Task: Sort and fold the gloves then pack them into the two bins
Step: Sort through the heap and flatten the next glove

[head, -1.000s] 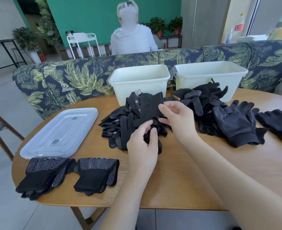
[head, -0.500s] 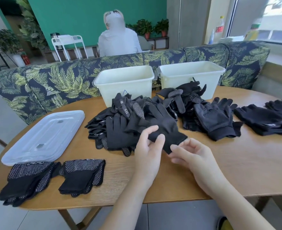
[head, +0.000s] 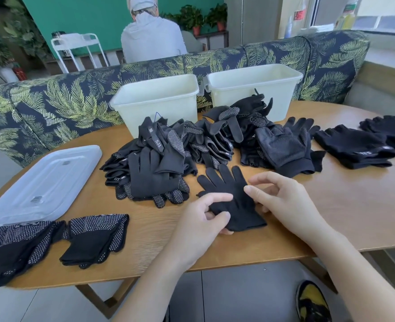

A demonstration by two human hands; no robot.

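A plain black glove (head: 230, 185) lies flat on the wooden table (head: 345, 212), fingers pointing away from me. My left hand (head: 201, 219) pinches its left edge near the thumb. My right hand (head: 284, 201) has loosely curled fingers, with the index tip touching the glove's right edge. Behind the glove sits a mixed heap of black gloves (head: 159, 163), many with white dots. A second heap with mesh-backed gloves (head: 282, 145) lies to the right. Two white bins stand at the back: the left bin (head: 157, 103) and the right bin (head: 257, 77).
Two folded dotted glove stacks (head: 96, 238) (head: 17, 247) lie at the front left, near a clear plastic lid (head: 43, 180). Two sets of knit gloves (head: 354, 147) (head: 391, 129) lie far right. A leaf-patterned sofa (head: 59, 101) backs the table; a person (head: 152, 36) sits beyond it.
The plain glove came away from the heap and now lies spread flat on the table. Both hands dropped lower and nearer to me, and the right hand let go of the fabric.
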